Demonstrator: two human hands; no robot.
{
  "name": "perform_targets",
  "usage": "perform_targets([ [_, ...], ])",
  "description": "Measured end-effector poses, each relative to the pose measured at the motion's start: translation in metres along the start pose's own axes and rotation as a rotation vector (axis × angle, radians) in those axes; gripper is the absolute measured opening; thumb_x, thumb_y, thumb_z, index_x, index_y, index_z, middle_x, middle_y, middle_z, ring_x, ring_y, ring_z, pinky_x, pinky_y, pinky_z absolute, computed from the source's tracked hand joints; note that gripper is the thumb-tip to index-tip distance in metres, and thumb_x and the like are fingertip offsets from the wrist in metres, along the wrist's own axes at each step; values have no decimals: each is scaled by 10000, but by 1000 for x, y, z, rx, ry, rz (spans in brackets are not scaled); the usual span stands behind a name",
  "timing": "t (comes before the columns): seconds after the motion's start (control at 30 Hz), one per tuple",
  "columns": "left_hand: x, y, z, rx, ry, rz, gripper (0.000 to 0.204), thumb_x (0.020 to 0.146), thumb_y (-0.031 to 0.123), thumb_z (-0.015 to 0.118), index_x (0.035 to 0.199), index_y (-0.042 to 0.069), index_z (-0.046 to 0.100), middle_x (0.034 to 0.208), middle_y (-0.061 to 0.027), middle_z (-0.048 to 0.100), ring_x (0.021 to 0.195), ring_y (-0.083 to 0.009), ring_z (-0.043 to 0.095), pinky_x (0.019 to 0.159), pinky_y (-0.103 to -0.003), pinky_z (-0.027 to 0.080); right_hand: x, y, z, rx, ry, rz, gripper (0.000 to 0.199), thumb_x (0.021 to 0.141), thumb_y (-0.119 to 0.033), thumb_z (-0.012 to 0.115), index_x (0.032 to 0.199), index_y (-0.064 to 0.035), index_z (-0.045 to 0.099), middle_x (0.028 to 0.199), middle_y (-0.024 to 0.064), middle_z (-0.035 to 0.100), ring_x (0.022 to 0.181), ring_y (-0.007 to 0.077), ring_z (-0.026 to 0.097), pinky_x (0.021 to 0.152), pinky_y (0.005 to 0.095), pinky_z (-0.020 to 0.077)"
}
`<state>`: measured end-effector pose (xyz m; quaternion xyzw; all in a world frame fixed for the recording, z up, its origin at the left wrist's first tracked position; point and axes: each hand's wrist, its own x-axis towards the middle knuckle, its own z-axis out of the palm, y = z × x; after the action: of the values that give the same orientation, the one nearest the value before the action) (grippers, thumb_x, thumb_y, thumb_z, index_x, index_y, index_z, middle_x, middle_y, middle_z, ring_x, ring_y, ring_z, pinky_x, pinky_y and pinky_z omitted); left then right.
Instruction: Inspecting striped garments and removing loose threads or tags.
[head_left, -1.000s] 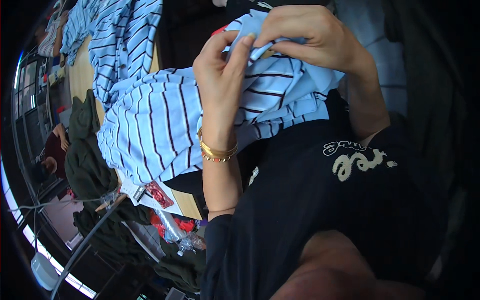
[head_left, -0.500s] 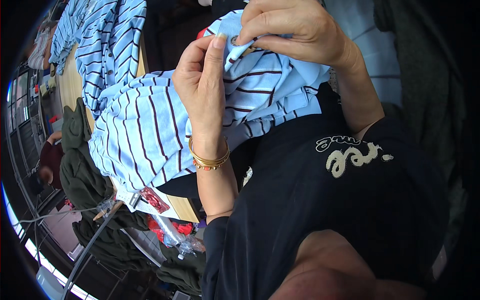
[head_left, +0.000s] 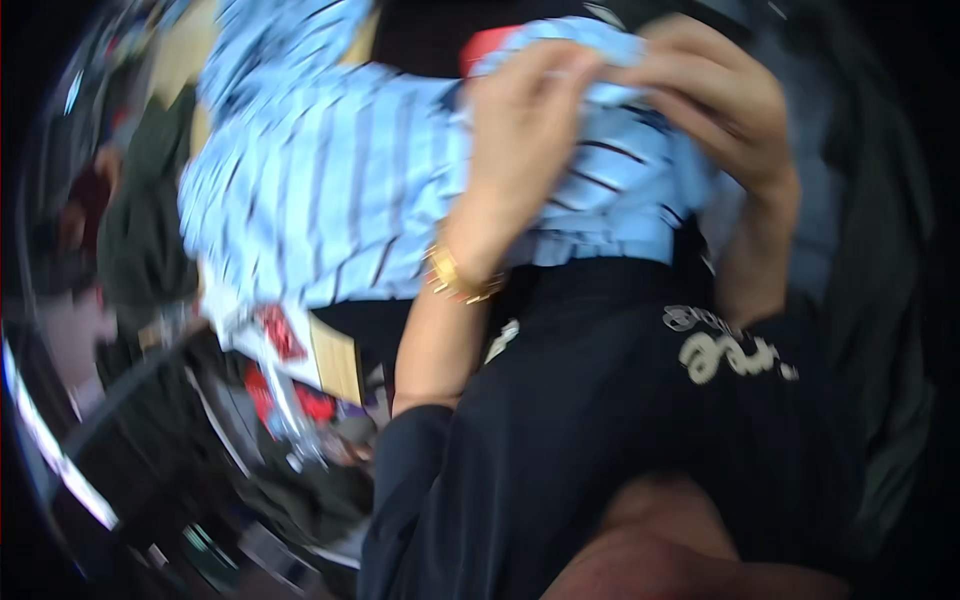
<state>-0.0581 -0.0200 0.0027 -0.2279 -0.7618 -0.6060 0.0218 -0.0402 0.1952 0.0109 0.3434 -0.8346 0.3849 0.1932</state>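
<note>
A light blue shirt with dark stripes (head_left: 330, 190) lies bunched over my lap and spreads to the left. Near the top of the view my left hand (head_left: 525, 130), with gold bangles (head_left: 460, 275) at its wrist, pinches the shirt's edge between thumb and fingers. Close on its right, my right hand (head_left: 725, 105) is closed on the same piece of fabric. Motion blurs the fingertips, so the small detail between them cannot be made out.
More striped blue fabric (head_left: 285, 50) lies on the wooden table at the upper left. Dark green cloth (head_left: 150, 240) is heaped at left. A small red packet (head_left: 282, 332) rests near the table corner (head_left: 337, 360). A person in maroon (head_left: 88, 205) is farther off.
Both hands and the shirt edge have shifted right and slightly down in the view, as has the bunched shirt beneath. The button seen between the fingers earlier is now blurred or hidden.
</note>
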Motion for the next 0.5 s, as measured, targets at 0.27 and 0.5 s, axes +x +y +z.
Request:
perform_targets([
  [0.27, 2, -23, 33, 67, 225, 240, 219, 863, 252, 645, 790, 56, 710, 776, -119, 689, 793, -334, 678, 704, -439, 532, -13, 14, -18, -2, -104, 90, 238, 877, 159, 625, 1100, 87, 671, 1073, 178, 638, 975, 268, 629, 864, 324, 502],
  [0.5, -3, -16, 33, 203, 142, 135, 263, 800, 287, 685, 852, 35, 740, 831, -146, 705, 839, -329, 693, 728, -431, 555, -19, 46, -17, 19, -113, 6, 203, 915, 114, 633, 1116, 98, 653, 1089, 171, 648, 977, 255, 626, 895, 329, 485],
])
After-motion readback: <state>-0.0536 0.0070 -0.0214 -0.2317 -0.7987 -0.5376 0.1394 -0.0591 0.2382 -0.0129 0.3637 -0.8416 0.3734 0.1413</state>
